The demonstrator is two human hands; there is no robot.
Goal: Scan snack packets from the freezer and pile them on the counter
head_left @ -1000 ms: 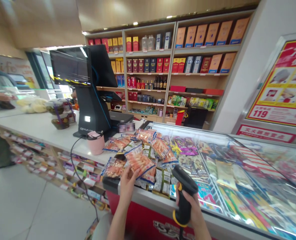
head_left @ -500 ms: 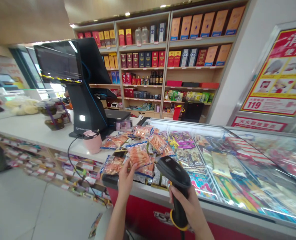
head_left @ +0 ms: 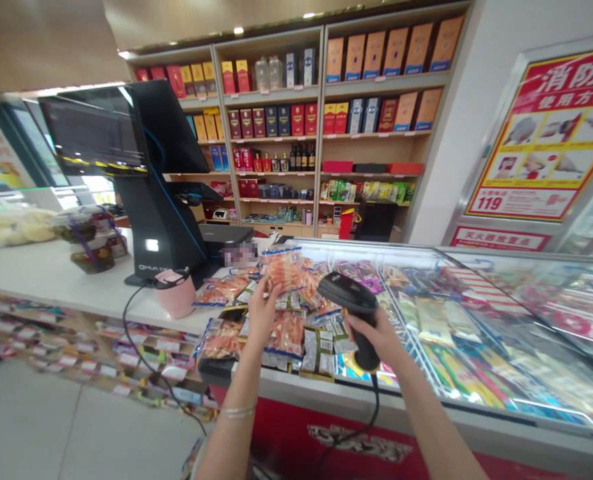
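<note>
My left hand (head_left: 264, 308) pinches the lower edge of a clear, blue-edged snack packet (head_left: 283, 268) with orange-pink food inside, and lifts it above a pile. My right hand (head_left: 377, 333) is wrapped around the handle of a black barcode scanner (head_left: 347, 292), whose head points left toward the packets. Below my left hand lie similar orange packets (head_left: 287, 332). Beside them, under the scanner, are silvery packets (head_left: 319, 351) with dark green bands. The pile rests at the near left end of a glass-topped freezer (head_left: 336, 393).
To the left, a black checkout terminal (head_left: 163, 220) and a pink cup (head_left: 175, 293) stand on the white counter (head_left: 36, 273). Stacked tubs (head_left: 91, 250) tied with purple ribbon sit farther left. The scanner's cable (head_left: 376, 407) hangs down the freezer's red front. Behind are shelves (head_left: 276, 99) of boxes.
My left hand has raised the snack packet up and away from me. The scanner in my right hand has moved up slightly, uncovering more of the silvery packets. The view has shifted a little rightward.
</note>
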